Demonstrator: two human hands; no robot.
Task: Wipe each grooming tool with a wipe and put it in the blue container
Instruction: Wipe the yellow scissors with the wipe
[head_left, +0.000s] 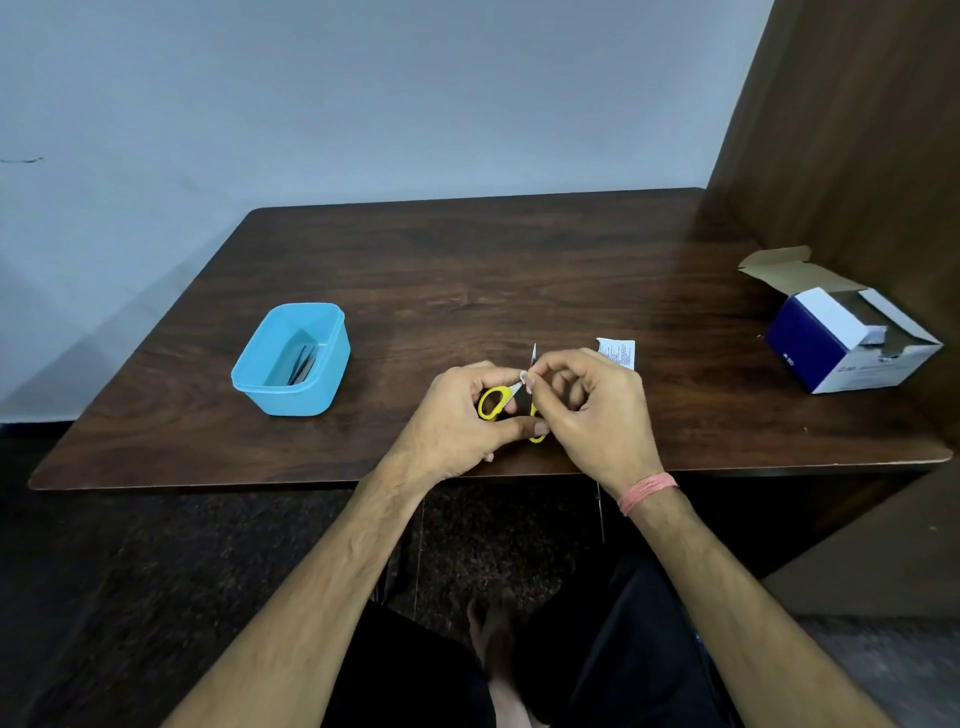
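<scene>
A person seated at a dark wooden table (467, 270) worked over a pair of yellow-handled scissors (493, 402), both hands close together near the table's front edge. The left hand (457, 415) gripped the scissors by the handles, fingers curled around the loops, with the blades pointing up and away. The right hand (597, 410) pinched something small and pale against the blade near the pivot; it looked like the wipe (524, 378), though most of it was hidden by the fingertips. Just beyond the right hand lay a torn white sachet (618, 353) with fine print. Well off to the left of the left hand stood the blue container (332, 374), already holding what appeared to be dark tweezers (304, 364). Far out to the right of the right hand sat an opened blue-and-white carton (831, 353), its flap raised. The step in hand seemed to be the wiping of the scissors. The next move would likely call for drawing the wipe along the blades to the tip, with fingers kept off the cutting edges, then carrying the scissors leftward and setting them in the container beside the tweezers.
</scene>
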